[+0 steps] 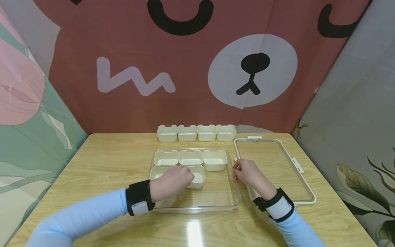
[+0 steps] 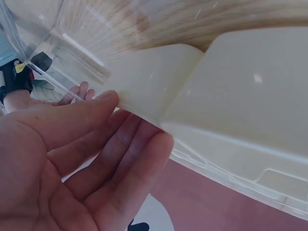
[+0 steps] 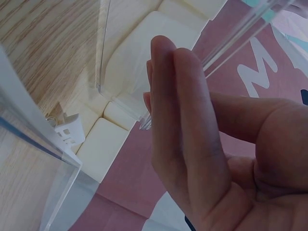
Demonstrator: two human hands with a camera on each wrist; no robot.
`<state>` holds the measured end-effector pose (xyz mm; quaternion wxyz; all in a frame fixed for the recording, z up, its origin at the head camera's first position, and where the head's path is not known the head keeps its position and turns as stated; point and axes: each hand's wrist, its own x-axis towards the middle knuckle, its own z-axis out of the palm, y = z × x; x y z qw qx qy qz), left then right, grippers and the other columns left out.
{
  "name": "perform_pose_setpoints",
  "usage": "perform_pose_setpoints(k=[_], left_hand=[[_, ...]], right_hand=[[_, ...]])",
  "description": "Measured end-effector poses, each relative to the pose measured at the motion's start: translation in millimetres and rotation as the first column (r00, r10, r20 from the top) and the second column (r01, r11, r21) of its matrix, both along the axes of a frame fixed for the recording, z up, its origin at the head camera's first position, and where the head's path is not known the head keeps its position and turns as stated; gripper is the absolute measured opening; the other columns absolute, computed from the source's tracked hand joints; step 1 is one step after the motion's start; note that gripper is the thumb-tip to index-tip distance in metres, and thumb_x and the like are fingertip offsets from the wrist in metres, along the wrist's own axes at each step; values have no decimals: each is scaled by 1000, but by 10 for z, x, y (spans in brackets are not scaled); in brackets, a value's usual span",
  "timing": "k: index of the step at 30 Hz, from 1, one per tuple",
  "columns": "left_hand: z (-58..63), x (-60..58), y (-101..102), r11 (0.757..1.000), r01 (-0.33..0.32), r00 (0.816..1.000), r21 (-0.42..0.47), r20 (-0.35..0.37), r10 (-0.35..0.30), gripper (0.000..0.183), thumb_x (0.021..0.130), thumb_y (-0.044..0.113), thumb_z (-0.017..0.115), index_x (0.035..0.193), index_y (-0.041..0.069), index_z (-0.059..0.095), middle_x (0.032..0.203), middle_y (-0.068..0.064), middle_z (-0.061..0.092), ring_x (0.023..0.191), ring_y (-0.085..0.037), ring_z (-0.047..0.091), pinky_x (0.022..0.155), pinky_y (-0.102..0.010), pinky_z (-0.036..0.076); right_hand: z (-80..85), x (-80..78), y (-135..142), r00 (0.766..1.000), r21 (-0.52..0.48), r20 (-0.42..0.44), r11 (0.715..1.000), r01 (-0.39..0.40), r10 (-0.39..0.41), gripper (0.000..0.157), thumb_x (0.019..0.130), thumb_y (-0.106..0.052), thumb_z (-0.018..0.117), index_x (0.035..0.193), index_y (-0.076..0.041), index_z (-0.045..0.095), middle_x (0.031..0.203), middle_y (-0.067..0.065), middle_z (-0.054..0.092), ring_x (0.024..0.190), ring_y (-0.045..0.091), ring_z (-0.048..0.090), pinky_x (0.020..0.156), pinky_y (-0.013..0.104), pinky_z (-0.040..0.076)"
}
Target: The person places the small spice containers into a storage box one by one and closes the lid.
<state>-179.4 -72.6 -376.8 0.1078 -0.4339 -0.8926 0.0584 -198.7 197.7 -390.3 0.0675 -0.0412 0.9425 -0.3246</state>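
Note:
My left hand (image 1: pixel 172 181) pinches the rim of a small cream storage bin (image 1: pixel 197 175), the second in the front row inside a clear plastic container (image 1: pixel 213 208). In the left wrist view its thumb and fingertips meet the edge of the cream plastic near a corner. Another bin (image 1: pixel 156 171) in that row is partly covered by the hand. My right hand (image 1: pixel 250 171) is at the container's right wall, fingers fairly straight and close together, thumb behind them in the right wrist view. Whether those fingers touch the wall is hard to see.
Behind the front row stand three bins (image 1: pixel 215 161) inside the container. Several matching bins (image 1: pixel 206 133) line the table's back edge. To the right lies a clear lid (image 1: pixel 308 202) with a white frame and clips. A printed cloth (image 1: pixel 139 113) hangs behind the table.

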Motion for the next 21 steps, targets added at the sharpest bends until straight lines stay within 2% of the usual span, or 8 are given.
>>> perform_pose_setpoints(k=[5,13,21], left_hand=[[14,14,32,1000,-16,1000,-26,-10,16,22,72,-7,62,68,14,66,62,1,59,53,-7,48,37,-22,34],[16,12,42,1000,-16,1000,-18,-3,16,21,71,-7,64,68,14,66,62,0,61,53,-8,50,38,-21,34],[16,9,54,1000,-25,999,5,40,25,22,71,-8,62,66,13,64,61,0,58,53,-11,52,38,-22,37]], right_hand=[[1,2,4,1000,7,8,1000,1,-1,8,90,-6,60,89,2,61,73,11,65,62,22,67,54,26,54],[1,-9,1,1000,17,3,1000,5,-5,8,90,-6,60,88,2,62,72,10,65,61,21,66,53,25,53],[2,-15,-4,1000,19,22,1000,13,-13,8,90,-7,60,89,1,62,73,10,65,62,21,66,53,25,53]])
